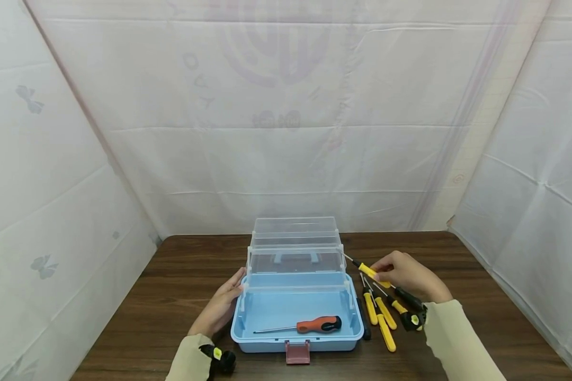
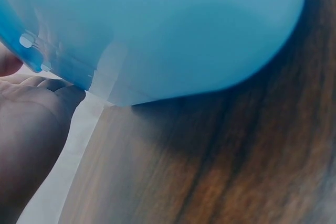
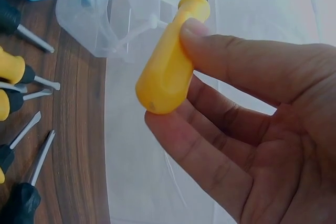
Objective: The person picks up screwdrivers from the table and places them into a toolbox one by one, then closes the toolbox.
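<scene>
A light blue toolbox (image 1: 238, 338) stands with its clear lid and tray (image 1: 293, 227) raised. An orange-and-black screwdriver (image 1: 319, 324) lies inside it. My left hand (image 1: 221, 304) holds the toolbox's left side near the back corner; in the left wrist view its fingertips are partly hidden at the box edge. My right hand (image 1: 407, 275) pinches a yellow-handled screwdriver (image 3: 168, 61) between thumb and fingers, above the table to the right of the box. The held screwdriver's shaft points left toward the clear tray.
Several yellow-and-black screwdrivers (image 1: 385, 333) lie in a loose group on the wooden table (image 1: 181, 286) along the toolbox's right side. A black-handled one (image 1: 410, 299) lies beneath my right hand. A pink latch (image 1: 297, 353) hangs at the box front. White sheeting (image 1: 291, 159) surrounds the table.
</scene>
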A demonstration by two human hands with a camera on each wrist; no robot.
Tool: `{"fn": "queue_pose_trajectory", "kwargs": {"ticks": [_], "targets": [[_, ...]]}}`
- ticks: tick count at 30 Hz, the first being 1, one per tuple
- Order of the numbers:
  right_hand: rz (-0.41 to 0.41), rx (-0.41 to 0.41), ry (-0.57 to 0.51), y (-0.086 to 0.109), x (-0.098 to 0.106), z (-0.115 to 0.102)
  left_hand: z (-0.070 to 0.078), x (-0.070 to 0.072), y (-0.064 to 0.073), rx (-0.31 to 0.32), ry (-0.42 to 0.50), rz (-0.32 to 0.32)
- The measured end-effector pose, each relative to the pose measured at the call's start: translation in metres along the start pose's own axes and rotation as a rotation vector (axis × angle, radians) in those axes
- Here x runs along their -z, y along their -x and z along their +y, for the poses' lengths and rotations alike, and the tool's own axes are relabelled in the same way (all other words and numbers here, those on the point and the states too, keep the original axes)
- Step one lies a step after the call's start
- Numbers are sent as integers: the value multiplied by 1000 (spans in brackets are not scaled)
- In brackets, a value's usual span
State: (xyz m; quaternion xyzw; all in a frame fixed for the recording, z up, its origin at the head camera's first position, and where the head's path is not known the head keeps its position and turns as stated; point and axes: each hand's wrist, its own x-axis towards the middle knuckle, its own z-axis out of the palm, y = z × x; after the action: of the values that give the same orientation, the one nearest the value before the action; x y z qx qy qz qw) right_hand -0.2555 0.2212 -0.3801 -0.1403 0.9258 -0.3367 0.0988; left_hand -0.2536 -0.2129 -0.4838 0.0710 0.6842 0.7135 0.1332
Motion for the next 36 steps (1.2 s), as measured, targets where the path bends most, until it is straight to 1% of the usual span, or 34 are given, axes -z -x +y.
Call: {"fn": "queue_pose_trajectory", "kwargs": {"ticks": [8,14,24,30,34,36], "targets": [[-10,18,-26,-6,-1,-7,-1,1,0,4,-2,6],[-21,56,-24,-10,-2,-13,-1,1,1,8,-10,5],[-44,78,-20,-20,-5,-23,-1,0,0,-3,5,6],[-70,150,-9,-26,-9,-27,-2,0,-1,-7,2,8],[-81,153,19,-31,-11,-32,-2,0,-1,-6,-12,6],[-83,174,57,-34,-12,-34,-2,0,-1,-7,-13,6]]}}
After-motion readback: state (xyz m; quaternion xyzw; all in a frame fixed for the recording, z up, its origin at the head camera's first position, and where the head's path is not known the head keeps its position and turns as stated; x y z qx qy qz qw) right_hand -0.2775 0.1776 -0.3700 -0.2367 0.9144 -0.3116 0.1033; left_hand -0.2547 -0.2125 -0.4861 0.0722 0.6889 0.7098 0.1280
